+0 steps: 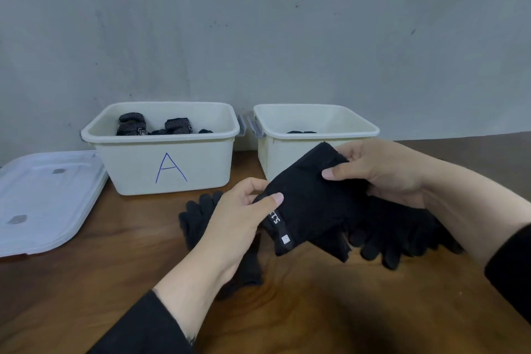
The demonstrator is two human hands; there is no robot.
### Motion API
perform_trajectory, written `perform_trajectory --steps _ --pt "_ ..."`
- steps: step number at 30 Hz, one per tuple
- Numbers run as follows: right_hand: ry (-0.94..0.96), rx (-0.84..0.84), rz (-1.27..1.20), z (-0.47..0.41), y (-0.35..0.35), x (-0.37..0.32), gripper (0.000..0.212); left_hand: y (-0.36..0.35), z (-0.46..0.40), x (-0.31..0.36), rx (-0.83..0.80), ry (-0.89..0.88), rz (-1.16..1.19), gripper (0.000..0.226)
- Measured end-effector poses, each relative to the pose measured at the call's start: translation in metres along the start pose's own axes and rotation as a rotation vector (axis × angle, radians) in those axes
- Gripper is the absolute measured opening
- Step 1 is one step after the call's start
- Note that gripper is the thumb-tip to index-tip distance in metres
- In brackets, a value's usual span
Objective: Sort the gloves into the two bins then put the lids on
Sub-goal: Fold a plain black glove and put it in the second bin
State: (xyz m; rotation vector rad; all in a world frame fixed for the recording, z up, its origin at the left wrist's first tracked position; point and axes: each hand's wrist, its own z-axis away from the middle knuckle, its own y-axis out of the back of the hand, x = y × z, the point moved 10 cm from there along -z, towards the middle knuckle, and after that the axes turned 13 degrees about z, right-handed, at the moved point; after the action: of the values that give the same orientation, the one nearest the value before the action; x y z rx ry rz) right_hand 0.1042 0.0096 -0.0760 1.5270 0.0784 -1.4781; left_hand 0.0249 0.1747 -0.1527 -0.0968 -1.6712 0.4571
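Glove (pixel 310 204) pinched between both hands (pixel 238 210), above table (pixel 115 253).

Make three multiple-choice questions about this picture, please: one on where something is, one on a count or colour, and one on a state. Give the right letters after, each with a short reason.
1. Where do the lids lie?
A. On the table, left of the bin marked A
B. On the right bin
C. Against the wall behind the bins

2. How many bins stand on the table?
A. One
B. Two
C. Three

3. How is the black glove held?
A. It lies loose on the table
B. The left hand alone pinches it
C. Both hands grip it above the table

Answers:
1 A: the white lids rest flat beside the bin marked A, at its left.
2 B: only the bin marked A and the right bin are seen, both open.
3 C: the left hand pinches the glove's cuff end and the right hand holds its other end.
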Motion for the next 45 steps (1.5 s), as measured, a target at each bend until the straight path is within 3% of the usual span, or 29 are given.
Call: perform_trajectory --steps 7,13,17,21,26,29,35,41,45 --pt "0.011 0.254 0.004 -0.005 0.061 -0.025 0.005 0.009 -0.036 0.033 0.094 -0.119 0.087 0.014" --pt "-0.001 0.56 0.122 -0.006 0.161 -0.067 0.003 0.032 -0.067 0.009 0.104 -0.117 -0.235 0.015" --pt "-0.072 0.675 0.207 -0.03 0.2 -0.072 0.004 0.043 -0.072 -0.016 0.094 -0.079 -0.422 0.018" --pt "-0.102 0.679 0.197 -0.076 0.199 -0.066 0.006 0.054 -0.078 -0.021 0.141 -0.057 -0.387 0.019" --pt "-0.054 0.566 -0.02 -0.146 0.172 -0.058 0.008 0.062 -0.082 -0.028 0.168 -0.035 -0.359 0.021" --pt "-0.139 0.507 -0.077 -0.179 0.153 -0.03 0.005 0.065 -0.084 -0.031 0.179 -0.023 -0.358 0.022" --pt "-0.391 0.36 0.206 -0.211 0.125 0.046 0.019 0.064 -0.084 -0.03 0.17 -0.033 -0.439 0.022" --pt "-0.282 0.454 0.499 -0.205 0.145 0.029 0.015 0.06 -0.084 -0.029 0.148 -0.05 -0.47 0.023" --pt "-0.142 0.624 0.489 -0.166 0.167 0.008 0.017 0.054 -0.082 -0.026 0.111 -0.066 -0.494 0.019"
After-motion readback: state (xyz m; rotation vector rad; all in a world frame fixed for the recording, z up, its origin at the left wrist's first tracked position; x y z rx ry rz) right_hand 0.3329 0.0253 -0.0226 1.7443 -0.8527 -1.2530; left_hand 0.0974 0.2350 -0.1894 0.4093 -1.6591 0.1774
